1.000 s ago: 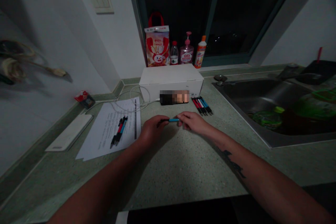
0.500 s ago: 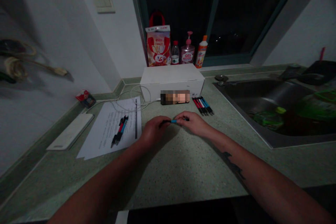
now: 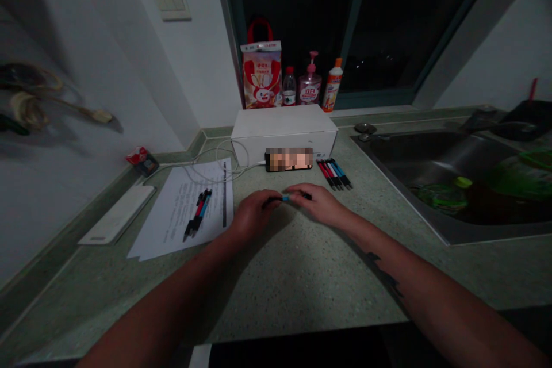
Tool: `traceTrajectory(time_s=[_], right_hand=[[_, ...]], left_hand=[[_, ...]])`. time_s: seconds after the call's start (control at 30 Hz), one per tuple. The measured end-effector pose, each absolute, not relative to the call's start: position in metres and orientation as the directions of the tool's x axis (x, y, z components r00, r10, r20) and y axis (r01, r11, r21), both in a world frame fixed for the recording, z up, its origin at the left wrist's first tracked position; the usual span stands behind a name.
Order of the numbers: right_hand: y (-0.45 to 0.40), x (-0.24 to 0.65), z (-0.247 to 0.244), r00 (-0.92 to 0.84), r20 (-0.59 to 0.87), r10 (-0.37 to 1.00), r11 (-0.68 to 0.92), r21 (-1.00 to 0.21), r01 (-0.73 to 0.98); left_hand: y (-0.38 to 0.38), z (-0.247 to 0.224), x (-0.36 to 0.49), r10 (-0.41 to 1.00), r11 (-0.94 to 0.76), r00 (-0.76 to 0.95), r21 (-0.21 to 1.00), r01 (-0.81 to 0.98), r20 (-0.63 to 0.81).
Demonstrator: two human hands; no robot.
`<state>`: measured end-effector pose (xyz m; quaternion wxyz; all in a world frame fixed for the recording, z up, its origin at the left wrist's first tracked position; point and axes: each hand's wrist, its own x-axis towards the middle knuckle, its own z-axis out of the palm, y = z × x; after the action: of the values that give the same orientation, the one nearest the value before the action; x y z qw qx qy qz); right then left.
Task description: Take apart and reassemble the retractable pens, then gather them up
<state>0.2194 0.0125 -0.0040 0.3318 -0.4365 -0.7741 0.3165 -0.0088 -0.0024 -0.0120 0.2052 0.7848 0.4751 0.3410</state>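
A blue and black pen point(image 3: 285, 198) lies crosswise between my two hands, low over the counter. My left hand point(image 3: 257, 211) is closed around its dark end, and my right hand point(image 3: 315, 201) pinches the other end; the fingers hide part of the pen. To the left, a red pen and a blue pen point(image 3: 199, 214) rest side by side on printed sheets of paper point(image 3: 172, 201). Several more pens point(image 3: 334, 174), in red, white and blue with black grips, lie in a row beyond my right hand.
A phone point(image 3: 288, 160) with a white cable point(image 3: 241, 170) leans against a white box point(image 3: 284, 121). Bottles point(image 3: 309, 85) and a red bag point(image 3: 262, 77) stand behind it. The sink point(image 3: 431, 184) is on the right; a flat white object point(image 3: 116, 215) lies at left.
Less of the pen's blue part shows between my fingers now, as my right fingers sit slightly closer to my left hand. The view has shifted slightly.
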Motion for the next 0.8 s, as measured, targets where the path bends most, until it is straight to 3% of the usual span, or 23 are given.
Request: traceTrajectory(time_s=[0.07, 0.27, 0.43, 0.8], right_hand=[[0.011, 0.22, -0.003, -0.436, 0.223, 0.872, 0.441, -0.744, 0.502], [0.009, 0.22, 0.0, -0.433, 0.38, 0.817, 0.574, -0.604, 0.553], [0.007, 0.219, 0.001, -0.5, 0.312, 0.808, 0.583, -0.544, 0.604], [0.006, 0.223, 0.009, -0.432, 0.435, 0.79, 0.594, -0.371, 0.714]], left_hand=[[-0.003, -0.012, -0.008, 0.887, -0.462, 0.313, 0.643, 0.611, 0.341], [-0.003, -0.01, -0.007, 0.889, -0.458, 0.327, 0.651, 0.606, 0.321], [-0.004, -0.008, -0.007, 0.881, -0.473, 0.33, 0.641, 0.604, 0.339], [-0.005, -0.004, -0.006, 0.919, -0.387, 0.336, 0.627, 0.676, 0.205]])
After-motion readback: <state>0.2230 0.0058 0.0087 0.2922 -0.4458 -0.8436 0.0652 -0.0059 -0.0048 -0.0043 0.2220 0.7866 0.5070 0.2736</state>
